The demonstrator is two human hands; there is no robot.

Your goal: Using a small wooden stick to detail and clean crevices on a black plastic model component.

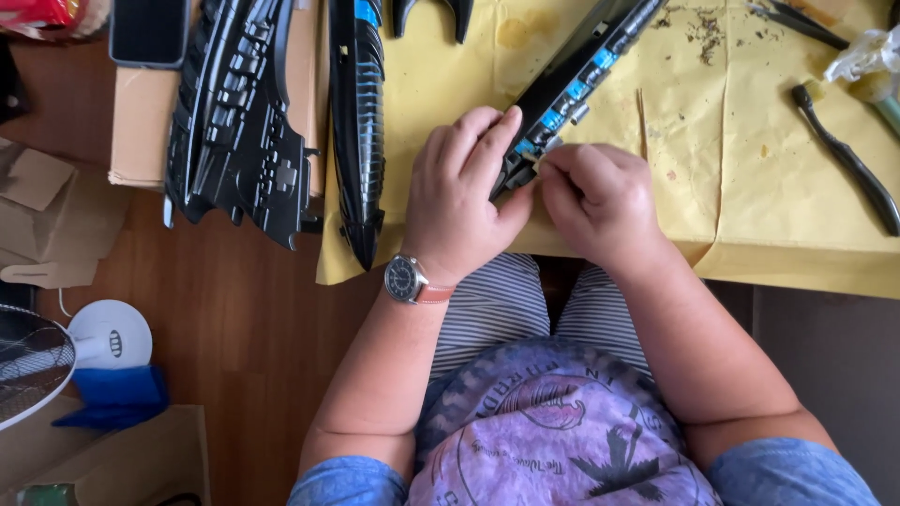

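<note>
A tan cardboard box (141,122) lies at the left under a black plastic panel (239,131), then the left hand (464,201) presses curled fingers on a long black strip with blue tabs (577,80) on yellow paper (750,187), while the right hand (595,201) pinches its near end

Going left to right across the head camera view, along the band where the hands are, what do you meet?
Wide black plastic panel → narrow glossy black strip → left hand → black and blue part that both hands touch → right hand → dark hand tool.
</note>
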